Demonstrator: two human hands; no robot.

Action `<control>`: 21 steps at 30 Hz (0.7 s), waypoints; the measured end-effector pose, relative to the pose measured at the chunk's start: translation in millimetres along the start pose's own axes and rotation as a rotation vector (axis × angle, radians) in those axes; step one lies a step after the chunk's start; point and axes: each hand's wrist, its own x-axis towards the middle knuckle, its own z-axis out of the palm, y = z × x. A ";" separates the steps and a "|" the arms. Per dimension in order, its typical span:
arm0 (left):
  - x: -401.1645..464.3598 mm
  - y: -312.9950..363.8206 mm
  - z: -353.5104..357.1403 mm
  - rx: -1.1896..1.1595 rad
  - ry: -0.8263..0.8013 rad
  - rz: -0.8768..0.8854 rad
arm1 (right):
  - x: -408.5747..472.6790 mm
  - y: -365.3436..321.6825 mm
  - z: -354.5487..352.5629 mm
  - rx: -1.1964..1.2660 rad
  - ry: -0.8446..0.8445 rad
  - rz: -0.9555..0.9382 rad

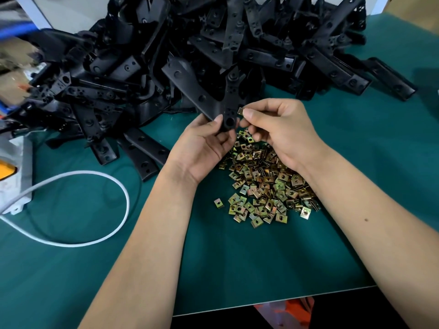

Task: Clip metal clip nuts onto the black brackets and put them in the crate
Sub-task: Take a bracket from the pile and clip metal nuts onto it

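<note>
My left hand (204, 143) grips the lower end of a black Y-shaped bracket (202, 96), held up above the green table. My right hand (275, 129) pinches a small metal clip nut (240, 111) right beside the bracket's lower arm, touching its edge. Below both hands lies a heap of brass-coloured clip nuts (263, 184) on the mat. A big pile of black brackets (190, 43) fills the far side of the table. No crate shows clearly.
A white cable (95, 238) loops over the green mat (237, 269) at the left, running to a grey box (16, 176) at the left edge. The table's front edge (285, 300) is near, with something orange (289, 309) under it.
</note>
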 end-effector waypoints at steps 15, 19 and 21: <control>2.2 -0.7 -0.6 0.054 -0.037 0.036 | -1.2 -2.5 0.5 0.039 -0.071 0.098; 2.2 -0.6 -1.0 0.029 -0.028 0.051 | -1.4 -3.2 0.4 0.082 -0.064 0.108; 2.3 -0.6 -1.0 0.030 -0.022 0.051 | -1.6 -3.9 0.0 0.082 -0.061 0.107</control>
